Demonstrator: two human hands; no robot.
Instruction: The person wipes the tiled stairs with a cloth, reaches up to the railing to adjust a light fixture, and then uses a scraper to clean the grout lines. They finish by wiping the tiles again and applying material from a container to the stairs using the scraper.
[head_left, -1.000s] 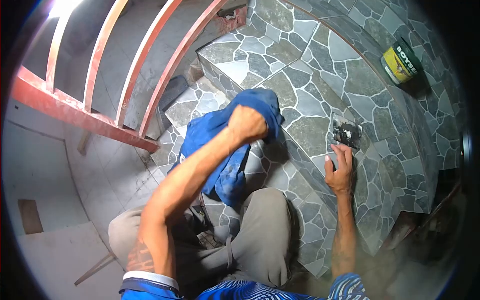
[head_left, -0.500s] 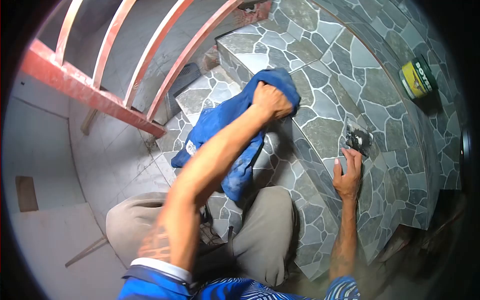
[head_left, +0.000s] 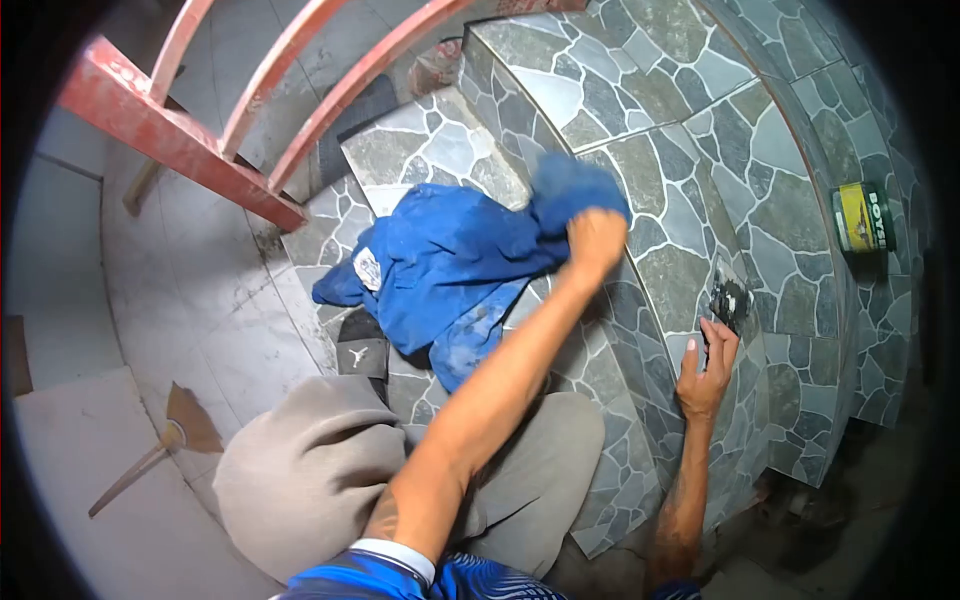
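My left hand [head_left: 597, 243] is closed around a bunched end of a blue cloth garment [head_left: 450, 235], pressing it near the edge of a stone-patterned tiled step [head_left: 655, 190]. That end is smeared by motion. The rest of the garment, with a white patch on it, drapes over the lower step to the left. Over the tiles at the right, my right hand [head_left: 708, 375] has its thumb and fingers around the dark handle of a putty knife [head_left: 733, 298]. Black, smeared material covers much of its blade.
A green and yellow can [head_left: 862, 217] stands on the tiles at far right. Red metal railing bars [head_left: 190, 140] rise at upper left. A wood-handled tool [head_left: 175, 436] lies on the floor at left. A black slide sandal [head_left: 361, 357] shows beside my knee.
My left hand has moved right, pulling the bunched cloth with it, and the garment is spread wider. The view has shifted, uncovering the sandal. My right hand stays at the putty knife.
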